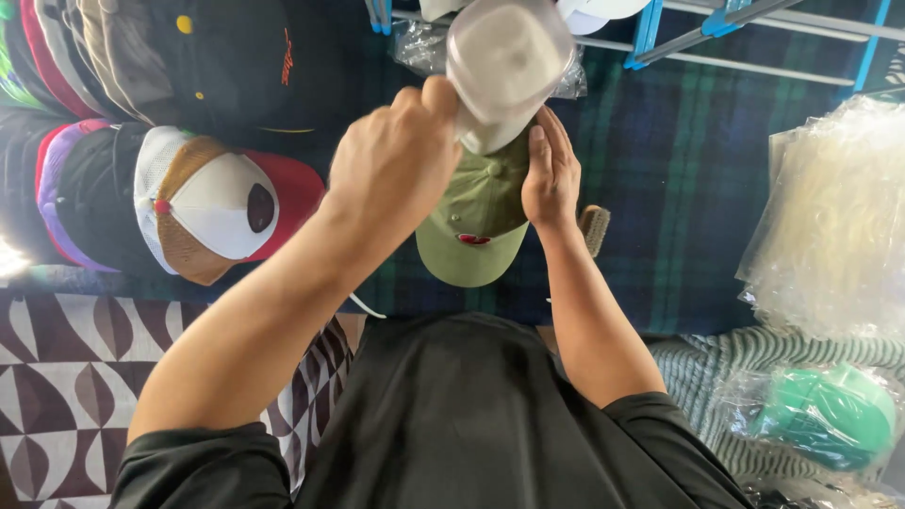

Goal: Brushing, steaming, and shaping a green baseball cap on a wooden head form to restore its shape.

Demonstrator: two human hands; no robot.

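The olive cap (476, 212) hangs brim-down over the plaid blanket (679, 179), pinched at its crown by the right hand (551, 174). The left hand (391, 170) grips a translucent plastic insert (504, 61) above it, angled toward the crown.

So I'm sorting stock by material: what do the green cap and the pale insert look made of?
Green cap: probably matte cotton twill, soft with stitched seams. Insert: seemingly thin translucent plastic, glossy and rigid, held by the left hand.
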